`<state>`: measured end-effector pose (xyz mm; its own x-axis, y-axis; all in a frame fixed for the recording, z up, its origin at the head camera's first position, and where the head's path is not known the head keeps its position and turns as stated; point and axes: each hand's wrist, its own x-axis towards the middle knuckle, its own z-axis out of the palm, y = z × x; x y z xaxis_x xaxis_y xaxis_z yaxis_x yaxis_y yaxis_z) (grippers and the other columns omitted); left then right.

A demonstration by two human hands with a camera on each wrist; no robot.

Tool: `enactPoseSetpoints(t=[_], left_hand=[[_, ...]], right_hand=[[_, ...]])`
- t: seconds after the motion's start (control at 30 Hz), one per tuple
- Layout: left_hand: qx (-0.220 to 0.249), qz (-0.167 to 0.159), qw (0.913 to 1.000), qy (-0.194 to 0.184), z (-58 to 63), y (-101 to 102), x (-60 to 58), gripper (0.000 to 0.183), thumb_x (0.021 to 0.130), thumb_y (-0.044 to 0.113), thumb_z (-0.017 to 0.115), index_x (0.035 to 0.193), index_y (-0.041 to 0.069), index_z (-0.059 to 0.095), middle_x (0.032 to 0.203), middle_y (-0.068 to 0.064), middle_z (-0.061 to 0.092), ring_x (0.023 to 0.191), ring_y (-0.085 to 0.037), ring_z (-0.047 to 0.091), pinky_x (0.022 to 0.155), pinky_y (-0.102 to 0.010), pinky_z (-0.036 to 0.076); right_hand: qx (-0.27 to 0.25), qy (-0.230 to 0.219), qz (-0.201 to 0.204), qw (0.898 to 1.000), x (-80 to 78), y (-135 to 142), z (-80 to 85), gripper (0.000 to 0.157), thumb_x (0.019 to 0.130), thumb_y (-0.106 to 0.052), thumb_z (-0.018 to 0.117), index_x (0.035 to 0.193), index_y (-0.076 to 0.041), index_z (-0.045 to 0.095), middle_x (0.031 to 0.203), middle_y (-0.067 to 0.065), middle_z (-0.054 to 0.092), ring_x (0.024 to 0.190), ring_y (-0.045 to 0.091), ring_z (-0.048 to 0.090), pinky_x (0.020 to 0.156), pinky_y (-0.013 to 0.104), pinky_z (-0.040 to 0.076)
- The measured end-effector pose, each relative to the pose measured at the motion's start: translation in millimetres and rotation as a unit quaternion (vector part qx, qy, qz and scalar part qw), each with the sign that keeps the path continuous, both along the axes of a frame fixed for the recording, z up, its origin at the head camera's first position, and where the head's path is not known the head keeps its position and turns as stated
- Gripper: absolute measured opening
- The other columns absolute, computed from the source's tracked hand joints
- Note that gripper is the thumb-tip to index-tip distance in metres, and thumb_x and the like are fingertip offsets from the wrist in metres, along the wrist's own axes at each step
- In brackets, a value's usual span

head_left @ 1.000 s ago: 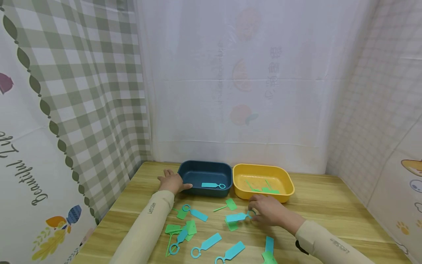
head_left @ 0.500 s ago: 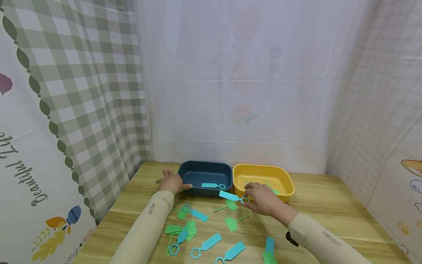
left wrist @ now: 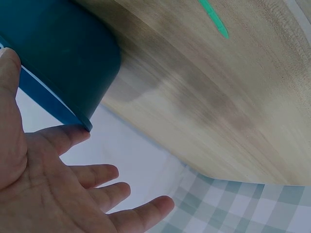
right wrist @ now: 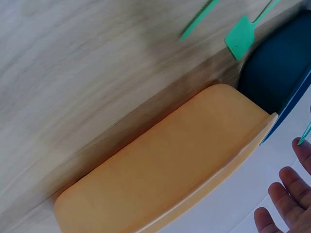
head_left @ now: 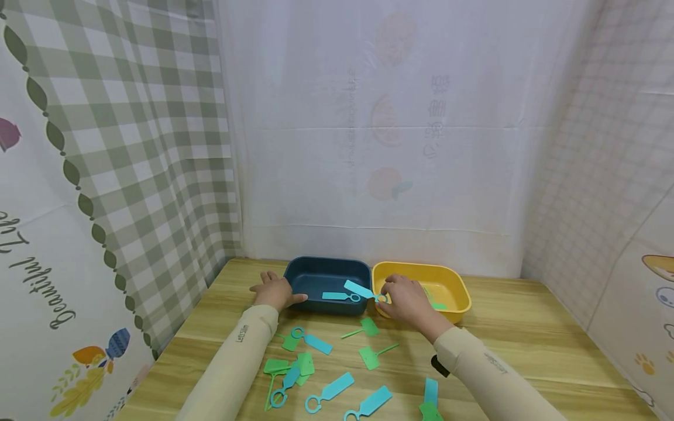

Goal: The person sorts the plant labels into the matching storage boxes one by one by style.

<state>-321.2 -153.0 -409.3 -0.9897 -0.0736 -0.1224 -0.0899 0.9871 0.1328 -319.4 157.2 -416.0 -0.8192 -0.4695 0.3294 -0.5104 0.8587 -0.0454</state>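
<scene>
Light-blue, the ringed tag (head_left: pixel 358 289) we pinch in our right hand (head_left: pixel 402 298) is held by the navy bin (head_left: pixel 321 306) at its three o'clock end; our left hand (head_left: pixel 272 293), fingers spread, touches that bin at eight o'clock.

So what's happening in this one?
A person's right hand pinches a light-blue tag by its ring end near the dark blue bin. The left hand touches that bin's rim. Another light-blue tag lies inside; a green tag shows in the yellow bin. More light-blue tags and green tags lie scattered on the wooden table.
</scene>
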Motion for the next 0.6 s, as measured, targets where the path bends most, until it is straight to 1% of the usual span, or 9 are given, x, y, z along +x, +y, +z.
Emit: enactPoseSetpoints(t=[0.27, 0.4, 0.6], left_hand=[[-0.005, 0.001, 1.0000, -0.002, -0.8, 0, -1.5, 0.086, 0.094, 0.062, 0.056, 0.140, -0.010, 0.048, 0.151, -0.041, 0.022, 0.142, -0.055, 0.015, 0.099, -0.074, 0.032], [-0.004, 0.003, 1.0000, -0.009, -0.8, 0, -3.2, 0.088, 0.093, 0.063, 0.055, 0.142, -0.010, 0.047, 0.152, -0.040, 0.021, 0.143, -0.055, 0.013, 0.100, -0.075, 0.031], [-0.002, 0.005, 0.9998, -0.017, -3.3, -1, -6.4, 0.088, 0.093, 0.063, 0.056, 0.142, -0.010, 0.046, 0.153, -0.040, 0.019, 0.143, -0.055, 0.012, 0.101, -0.075, 0.029]], right_hand=[[-0.004, -0.018, -0.024, 1.000, -7.3, -17, 3.5, 0.029, 0.086, -0.032, 0.078, 0.098, -0.006, 0.075, 0.120, 0.016, 0.063, 0.108, 0.038, 0.058, 0.086, 0.055, 0.049], [-0.002, -0.032, -0.040, 0.999, -9.8, -26, 2.6, 0.028, 0.087, -0.033, 0.077, 0.097, -0.007, 0.075, 0.119, 0.015, 0.062, 0.109, 0.036, 0.057, 0.087, 0.053, 0.048], [0.009, -0.050, -0.052, 0.997, -14.0, -40, -0.9, 0.030, 0.088, -0.035, 0.076, 0.098, -0.007, 0.075, 0.116, 0.013, 0.062, 0.107, 0.034, 0.056, 0.085, 0.051, 0.048]])
